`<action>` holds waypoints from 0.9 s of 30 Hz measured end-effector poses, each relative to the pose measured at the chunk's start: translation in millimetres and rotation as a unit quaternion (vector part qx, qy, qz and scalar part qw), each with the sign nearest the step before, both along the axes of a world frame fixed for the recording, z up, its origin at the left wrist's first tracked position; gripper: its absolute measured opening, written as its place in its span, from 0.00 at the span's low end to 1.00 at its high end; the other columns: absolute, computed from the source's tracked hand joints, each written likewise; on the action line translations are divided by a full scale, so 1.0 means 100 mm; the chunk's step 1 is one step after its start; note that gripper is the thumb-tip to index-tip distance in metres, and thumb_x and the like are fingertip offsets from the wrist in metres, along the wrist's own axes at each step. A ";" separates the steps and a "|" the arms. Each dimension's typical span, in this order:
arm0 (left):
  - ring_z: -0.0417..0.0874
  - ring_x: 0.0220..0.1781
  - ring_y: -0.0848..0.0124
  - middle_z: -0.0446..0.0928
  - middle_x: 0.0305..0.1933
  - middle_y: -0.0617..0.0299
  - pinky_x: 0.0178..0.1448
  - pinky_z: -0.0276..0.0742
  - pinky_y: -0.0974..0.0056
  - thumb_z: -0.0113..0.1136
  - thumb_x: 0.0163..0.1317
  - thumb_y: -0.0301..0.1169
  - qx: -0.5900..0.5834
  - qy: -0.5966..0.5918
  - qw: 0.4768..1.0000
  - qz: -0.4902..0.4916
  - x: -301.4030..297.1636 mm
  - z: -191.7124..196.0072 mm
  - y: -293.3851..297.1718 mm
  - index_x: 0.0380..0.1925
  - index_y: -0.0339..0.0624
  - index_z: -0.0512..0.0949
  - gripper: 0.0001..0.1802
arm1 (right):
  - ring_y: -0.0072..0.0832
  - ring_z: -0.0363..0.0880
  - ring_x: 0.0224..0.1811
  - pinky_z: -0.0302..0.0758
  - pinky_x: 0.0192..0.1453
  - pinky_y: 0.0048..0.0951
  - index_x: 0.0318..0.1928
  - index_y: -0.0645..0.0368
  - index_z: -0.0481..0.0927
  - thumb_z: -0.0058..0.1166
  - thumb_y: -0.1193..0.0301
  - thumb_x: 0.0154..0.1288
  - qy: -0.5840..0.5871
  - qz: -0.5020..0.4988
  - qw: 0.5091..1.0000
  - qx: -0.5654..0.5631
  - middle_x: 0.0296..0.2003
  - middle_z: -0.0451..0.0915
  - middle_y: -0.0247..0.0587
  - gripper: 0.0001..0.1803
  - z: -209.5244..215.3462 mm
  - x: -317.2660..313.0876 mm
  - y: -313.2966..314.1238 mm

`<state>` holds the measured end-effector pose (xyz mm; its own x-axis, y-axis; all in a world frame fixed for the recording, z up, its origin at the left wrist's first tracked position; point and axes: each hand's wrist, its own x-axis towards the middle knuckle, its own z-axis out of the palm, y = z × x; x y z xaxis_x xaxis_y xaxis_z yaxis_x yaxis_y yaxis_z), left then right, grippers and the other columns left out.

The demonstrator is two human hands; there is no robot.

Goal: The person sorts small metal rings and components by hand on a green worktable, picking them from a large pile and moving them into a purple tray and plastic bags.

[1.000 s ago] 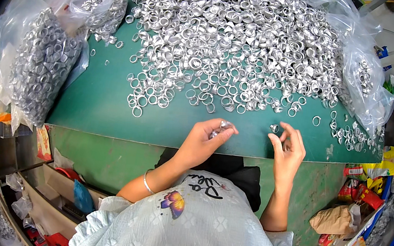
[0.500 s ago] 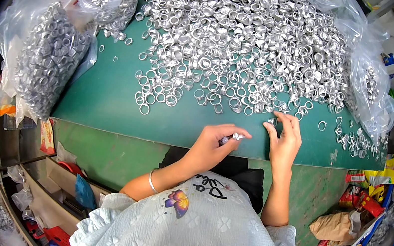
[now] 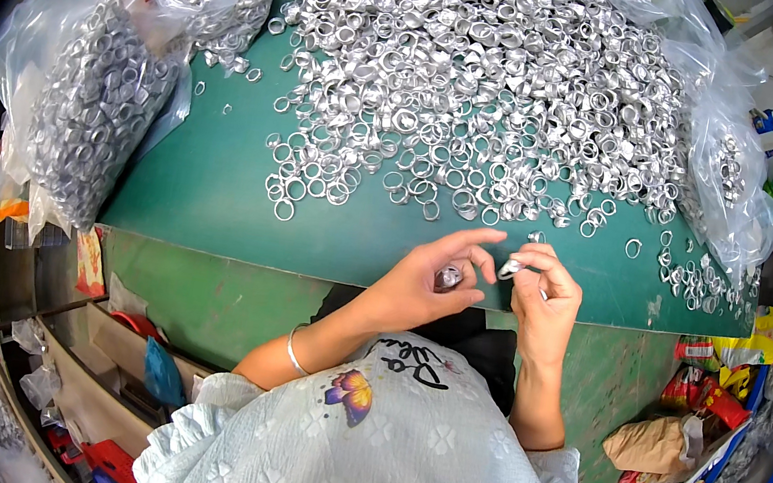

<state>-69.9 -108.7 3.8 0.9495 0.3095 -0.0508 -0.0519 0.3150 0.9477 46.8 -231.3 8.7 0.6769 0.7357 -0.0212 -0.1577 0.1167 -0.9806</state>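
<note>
Two hands at green table [image 3: 215, 198] edge, left hand [image 3: 420, 281] fingers clamped on silver ring [image 3: 449, 276], right hand [image 3: 542, 298] fingers pinching another ring [image 3: 509, 269]

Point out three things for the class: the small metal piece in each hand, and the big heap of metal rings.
left-hand metal piece [image 3: 449, 276], head view, its shiny top.
right-hand metal piece [image 3: 508, 269], head view, its exposed end.
heap of metal rings [image 3: 488, 78], head view, heap's middle.

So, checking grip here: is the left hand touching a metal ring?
Touching. The head view shows the left hand closing its thumb and fingers on a small silver ring.
</note>
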 end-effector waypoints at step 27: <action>0.70 0.35 0.74 0.62 0.52 0.54 0.41 0.68 0.72 0.51 0.46 0.08 0.268 -0.082 0.959 0.048 -0.03 0.09 -0.03 0.66 0.40 0.41 0.47 | 0.12 0.56 0.16 0.56 0.16 0.14 0.41 0.63 0.71 0.42 0.66 0.68 0.403 0.078 0.901 0.138 0.34 0.68 0.37 0.12 -0.12 -0.07 0.00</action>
